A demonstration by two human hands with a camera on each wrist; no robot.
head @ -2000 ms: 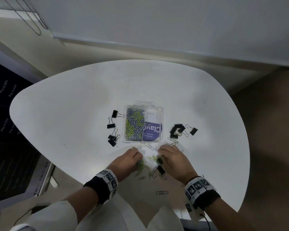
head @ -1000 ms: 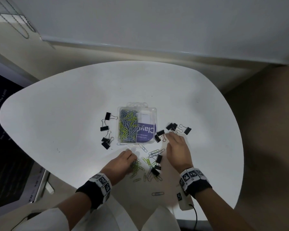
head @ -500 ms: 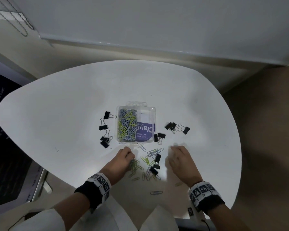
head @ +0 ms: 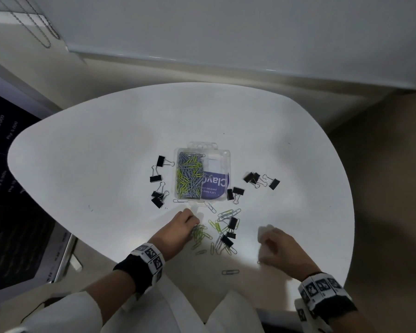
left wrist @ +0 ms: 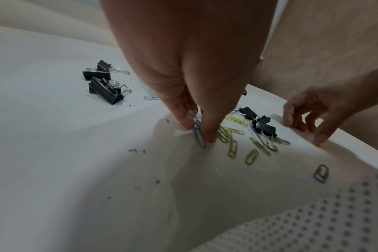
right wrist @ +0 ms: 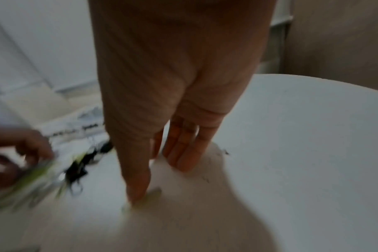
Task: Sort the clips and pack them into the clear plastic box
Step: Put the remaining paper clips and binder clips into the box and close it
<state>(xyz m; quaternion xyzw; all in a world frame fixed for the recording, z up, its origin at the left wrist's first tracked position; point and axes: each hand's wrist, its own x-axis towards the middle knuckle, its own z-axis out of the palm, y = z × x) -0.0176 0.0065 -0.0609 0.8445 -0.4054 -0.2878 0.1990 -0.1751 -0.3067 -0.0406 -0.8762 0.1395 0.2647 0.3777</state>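
Note:
The clear plastic box (head: 222, 156) lies open mid-table, its left compartment full of green and grey paper clips (head: 189, 175). Loose paper clips and three black binder clips (head: 227, 233) lie in a pile nearer me. My left hand (head: 194, 222) is at the pile's left edge. It pinches a grey-blue paper clip (left wrist: 199, 135) upright between thumb and finger, with the clip's tip on the table. My right hand (head: 267, 233) is blurred, right of the pile. Its fingers are fairly straight and its thumb presses a green clip (right wrist: 150, 198) against the table.
More black binder clips lie left of the box (head: 159, 182), right of it (head: 262, 180) and at its near right corner (head: 235, 193). One grey paper clip (head: 230, 272) lies alone near the front edge. The white table's edge (head: 346, 260) runs close behind my right hand.
My right hand has drawn back from the binder clips beside the box toward the near right of the table. My left hand has stayed at the pile.

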